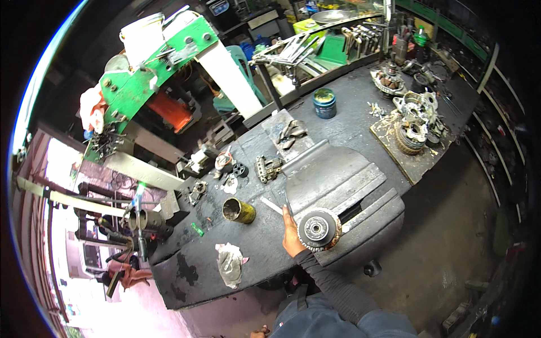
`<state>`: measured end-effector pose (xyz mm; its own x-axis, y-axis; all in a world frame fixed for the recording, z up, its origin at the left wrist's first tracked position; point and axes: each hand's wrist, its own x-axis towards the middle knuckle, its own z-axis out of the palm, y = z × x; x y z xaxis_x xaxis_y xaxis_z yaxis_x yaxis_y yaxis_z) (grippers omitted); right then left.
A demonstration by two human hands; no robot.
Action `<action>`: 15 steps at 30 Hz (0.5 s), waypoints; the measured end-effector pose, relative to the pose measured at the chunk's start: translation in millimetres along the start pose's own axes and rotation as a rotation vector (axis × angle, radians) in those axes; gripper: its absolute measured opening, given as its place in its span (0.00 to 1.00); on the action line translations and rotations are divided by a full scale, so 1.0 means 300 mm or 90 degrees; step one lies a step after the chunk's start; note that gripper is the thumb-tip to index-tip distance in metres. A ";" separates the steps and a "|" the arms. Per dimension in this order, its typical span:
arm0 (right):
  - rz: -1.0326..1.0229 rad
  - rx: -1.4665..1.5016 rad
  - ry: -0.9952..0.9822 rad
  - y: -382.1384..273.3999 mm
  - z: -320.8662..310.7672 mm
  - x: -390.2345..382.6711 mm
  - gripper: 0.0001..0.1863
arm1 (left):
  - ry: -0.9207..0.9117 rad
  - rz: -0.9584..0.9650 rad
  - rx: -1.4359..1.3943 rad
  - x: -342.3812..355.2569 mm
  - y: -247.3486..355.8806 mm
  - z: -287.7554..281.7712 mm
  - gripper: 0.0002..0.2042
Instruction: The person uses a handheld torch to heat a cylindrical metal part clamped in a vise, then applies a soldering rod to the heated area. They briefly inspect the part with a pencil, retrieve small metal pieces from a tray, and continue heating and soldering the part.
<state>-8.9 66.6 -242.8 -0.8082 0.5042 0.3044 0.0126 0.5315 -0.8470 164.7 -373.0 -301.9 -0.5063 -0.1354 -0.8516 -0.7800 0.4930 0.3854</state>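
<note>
My right hand (292,239) grips a pale narrow bar (270,204) at the left edge of a round metal part (316,230) with a ringed hub and toothed rim. That part rests on a dark slotted metal plate (332,174) on the workbench (186,270). Left of the bar stands a yellow, grimy cylinder (239,210), with a crumpled dirty cloth (229,265) below it. My left hand (260,332) shows only slightly at the bottom edge, low beside my body; its grip is unclear.
A metal casting (268,169), small parts and a blue tub (324,104) occupy the bench's back. Dismantled housings (413,127) sit on a board at right. A green press frame (129,90) and a tool rack (360,39) stand behind; dark shelving (496,141) lines the right.
</note>
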 end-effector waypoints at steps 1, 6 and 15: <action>-0.068 0.004 0.044 -0.013 0.006 0.016 0.38 | 0.005 -0.001 0.003 -0.021 -0.009 0.011 0.11; -0.069 -0.007 -0.168 -0.195 -0.120 -0.066 0.30 | 0.013 0.007 0.014 -0.084 -0.049 0.084 0.10; -0.004 0.102 -0.519 -0.253 -0.375 -0.240 0.19 | -0.069 0.149 0.107 -0.339 0.183 0.165 0.08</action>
<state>114.7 66.5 -151.5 -0.9818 -0.1831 -0.0495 -0.0280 0.3977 -0.9171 191.7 -289.6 -211.6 -0.6160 0.0869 -0.7829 -0.5701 0.6367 0.5192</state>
